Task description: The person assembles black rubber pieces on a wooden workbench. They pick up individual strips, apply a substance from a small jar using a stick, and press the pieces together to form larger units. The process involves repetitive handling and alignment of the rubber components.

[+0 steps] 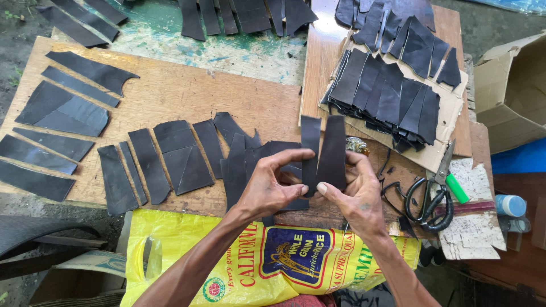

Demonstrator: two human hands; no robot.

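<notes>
Pinching two dark strips [323, 149] between both hands' fingertips [320, 188], left hand [266, 187] and right hand [357, 196] risk misaligning them if either thumb slides.

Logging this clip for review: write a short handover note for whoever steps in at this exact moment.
Left hand and right hand: together pinching two dark strips, held upright and side by side over the board.
Cut pieces lie spread across the board; a stacked pile sits on cardboard at upper right.
Scissors lie idle right of the hands.
Yellow sack covers the lap.
Done: many pieces cut.
Left: the held pair is not yet set down.
</notes>
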